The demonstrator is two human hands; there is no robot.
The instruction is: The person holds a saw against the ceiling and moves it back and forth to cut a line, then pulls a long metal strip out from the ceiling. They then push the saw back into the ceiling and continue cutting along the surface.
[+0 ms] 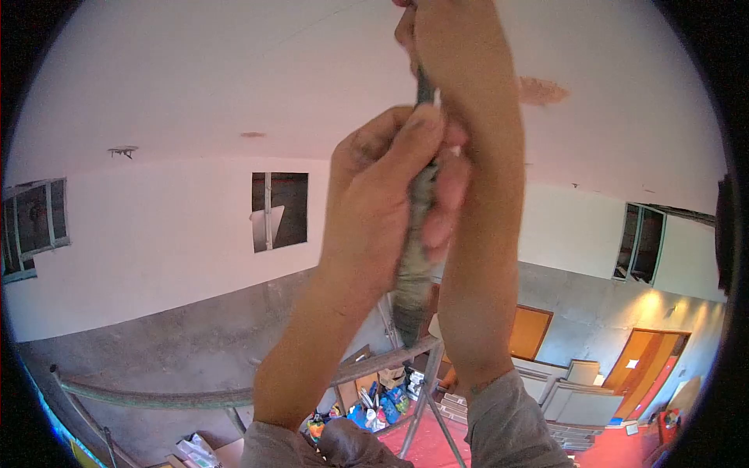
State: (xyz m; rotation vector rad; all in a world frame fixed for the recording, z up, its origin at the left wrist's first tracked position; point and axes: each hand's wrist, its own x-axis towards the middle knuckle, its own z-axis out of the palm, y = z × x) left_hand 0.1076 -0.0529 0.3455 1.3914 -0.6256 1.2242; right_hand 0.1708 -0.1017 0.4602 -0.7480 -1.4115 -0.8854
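Both clamp a grey crusted handle [411, 296] overhead: left hand [386, 199] below right hand [438, 39].

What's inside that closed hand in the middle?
The left hand wraps a grey handle. Its lower end sticks out; the gripped part and top, behind the right hand, are hidden.

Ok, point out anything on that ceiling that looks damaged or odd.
A brownish patch breaks the white ceiling just right of the right hand on the grey handle; a smaller mark lies further left. Both look like stains or bare plaster.
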